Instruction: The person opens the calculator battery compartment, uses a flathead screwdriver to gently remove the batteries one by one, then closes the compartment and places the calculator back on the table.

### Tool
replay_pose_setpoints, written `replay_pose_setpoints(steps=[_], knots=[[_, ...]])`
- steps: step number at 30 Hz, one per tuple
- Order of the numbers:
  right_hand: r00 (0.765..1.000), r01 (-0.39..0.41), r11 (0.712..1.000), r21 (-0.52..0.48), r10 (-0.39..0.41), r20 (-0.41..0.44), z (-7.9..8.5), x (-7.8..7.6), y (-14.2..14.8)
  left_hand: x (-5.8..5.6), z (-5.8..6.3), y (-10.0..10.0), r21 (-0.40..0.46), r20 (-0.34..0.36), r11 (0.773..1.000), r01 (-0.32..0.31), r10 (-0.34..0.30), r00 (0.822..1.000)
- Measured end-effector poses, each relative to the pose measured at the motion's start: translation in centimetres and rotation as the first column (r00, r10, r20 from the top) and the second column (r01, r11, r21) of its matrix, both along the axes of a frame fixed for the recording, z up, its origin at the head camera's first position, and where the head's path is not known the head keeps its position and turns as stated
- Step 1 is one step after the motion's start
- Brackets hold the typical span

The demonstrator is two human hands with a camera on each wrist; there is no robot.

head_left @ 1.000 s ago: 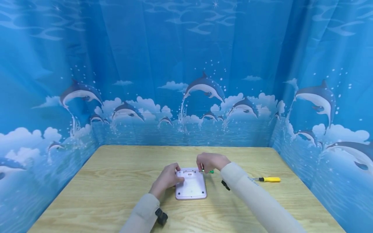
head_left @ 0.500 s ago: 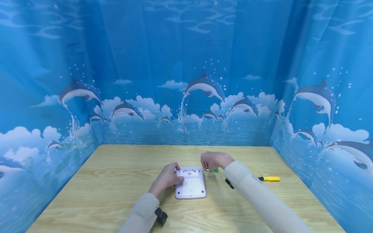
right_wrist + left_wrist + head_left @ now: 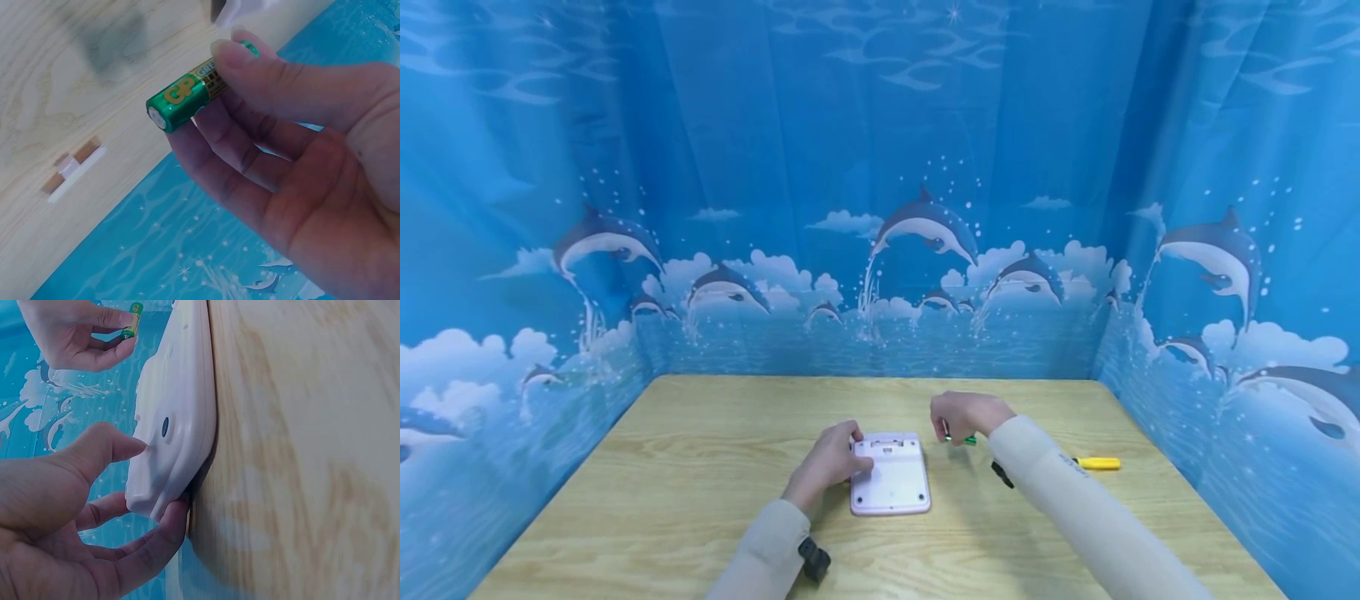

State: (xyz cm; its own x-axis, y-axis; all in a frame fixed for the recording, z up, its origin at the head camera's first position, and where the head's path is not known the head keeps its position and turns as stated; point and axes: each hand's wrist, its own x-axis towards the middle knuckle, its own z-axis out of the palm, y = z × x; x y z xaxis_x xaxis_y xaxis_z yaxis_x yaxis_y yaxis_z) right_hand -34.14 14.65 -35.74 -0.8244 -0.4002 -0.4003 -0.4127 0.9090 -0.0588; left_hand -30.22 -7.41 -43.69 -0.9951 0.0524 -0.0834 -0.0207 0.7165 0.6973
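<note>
A pale pinkish-white calculator (image 3: 891, 479) lies back side up on the table, with dark round feet at its corners and an uncovered battery slot (image 3: 887, 444) at its far end. My left hand (image 3: 827, 462) grips its left side, thumb on the back and fingers along the edge. In the left wrist view the thumb (image 3: 119, 447) presses near one foot, fingertips at the rim. Right of the calculator, above the table, my right hand (image 3: 966, 415) pinches a green GP battery (image 3: 181, 100) between thumb and fingers. One flat end of the battery faces the right wrist camera.
A screwdriver with a yellow handle (image 3: 1099, 463) lies at the right, partly covered by my right sleeve. A small whitish plastic piece (image 3: 78, 172) rests on the table in the right wrist view. A blue dolphin curtain (image 3: 880, 333) encloses the table's back and sides.
My right hand has moved right, from the calculator's far right corner to a spot apart from it, with the battery in its fingers. The left hand and calculator hold still.
</note>
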Motion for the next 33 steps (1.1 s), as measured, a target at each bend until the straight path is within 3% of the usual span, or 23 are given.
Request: replay_pose_setpoints(steps=[16,33], knots=[[0.999,0.034,0.999,0.011,-0.034,-0.014,-0.9,-0.7,2.1,0.1,0.0,0.1,0.011,0.012,1.0,-0.016,0.016,1.0],[0.994,0.104,0.995,0.005,-0.104,0.021,-0.7,-0.6,4.3,0.0,0.1,0.1,0.004,0.005,1.0,-0.005,0.005,1.0]])
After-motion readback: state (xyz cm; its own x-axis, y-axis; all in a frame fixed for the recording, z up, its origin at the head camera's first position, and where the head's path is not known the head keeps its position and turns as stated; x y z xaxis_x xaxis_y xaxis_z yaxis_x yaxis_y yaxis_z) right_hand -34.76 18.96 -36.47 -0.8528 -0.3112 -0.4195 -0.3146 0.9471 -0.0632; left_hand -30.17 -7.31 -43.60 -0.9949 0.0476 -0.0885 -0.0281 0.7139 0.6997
